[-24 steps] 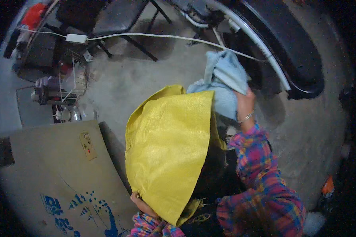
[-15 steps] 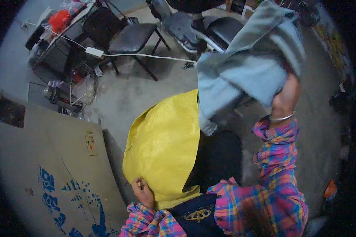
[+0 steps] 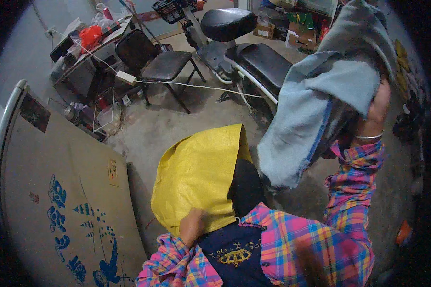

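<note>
My right hand is raised at the right, gripping a light blue cloth. The cloth hangs in loose folds, and a darker blue strip runs along one frayed edge. Across my lap lies a yellow woven sack, its rim bulging open toward the right. My left hand is at the sack's near side, against the yellow fabric. Motion smears its fingers, so their hold cannot be made out. The lower end of the cloth hangs to the right of the sack's opening, apart from it.
A beige cabinet-like panel with blue markings stands close on my left. Ahead are a black folding chair and a scooter with a black seat. A white cable stretches between them. A cluttered table stands at the far left.
My right hand has moved right with the cloth, which hangs farther from the sack. My left hand has shifted right along the sack. The head view has tilted up, showing more of the scooter.
</note>
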Demonstrator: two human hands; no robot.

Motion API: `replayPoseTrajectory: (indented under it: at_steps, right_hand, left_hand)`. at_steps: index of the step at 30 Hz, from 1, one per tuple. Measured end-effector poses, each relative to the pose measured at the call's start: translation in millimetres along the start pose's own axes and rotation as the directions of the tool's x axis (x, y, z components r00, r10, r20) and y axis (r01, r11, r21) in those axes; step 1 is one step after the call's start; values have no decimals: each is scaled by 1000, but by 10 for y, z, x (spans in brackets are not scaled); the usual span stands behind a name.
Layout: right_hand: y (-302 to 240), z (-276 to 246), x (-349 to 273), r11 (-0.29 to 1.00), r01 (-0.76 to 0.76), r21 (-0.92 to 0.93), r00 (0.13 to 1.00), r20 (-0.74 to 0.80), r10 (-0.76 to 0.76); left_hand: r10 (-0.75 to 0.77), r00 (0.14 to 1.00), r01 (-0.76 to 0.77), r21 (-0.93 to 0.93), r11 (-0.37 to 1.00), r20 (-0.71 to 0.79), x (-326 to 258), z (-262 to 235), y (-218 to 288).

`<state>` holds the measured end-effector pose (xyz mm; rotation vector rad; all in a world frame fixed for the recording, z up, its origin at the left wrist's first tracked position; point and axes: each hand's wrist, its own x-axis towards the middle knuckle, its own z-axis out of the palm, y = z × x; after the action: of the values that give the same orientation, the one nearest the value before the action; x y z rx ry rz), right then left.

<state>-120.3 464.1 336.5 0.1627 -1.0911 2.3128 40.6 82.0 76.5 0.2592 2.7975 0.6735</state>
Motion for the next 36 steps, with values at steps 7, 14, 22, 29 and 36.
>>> replayPoseTrajectory:
  at_steps: [7, 14, 22, 29, 36]
  right_hand:
    - [-379, -41, -158, 987, 158, 41, 987, 33, -159]
    - [-476, 23, -227, 977, 212, -23, 974, -74, -213]
    - [-254, 324, -247, 984, 174, -44, 952, -249, -179]
    - [-151, 316, -363, 974, 51, 223, 977, 191, -94]
    - [-154, 43, -293, 963, -47, 265, 931, 361, -54]
  left_hand:
    - [260, 960, -279, -290, 915, -103, 89, 81, 411]
    - [27, 986, -103, -483, 869, -162, 308, -485, 614]
    - [438, 688, -697, -357, 622, -579, 718, -878, 1982]
    - [255, 707, -651, -468, 597, -659, 982, -662, 2470]
    - [280, 599, -725, -360, 588, -750, 1282, -585, 2199]
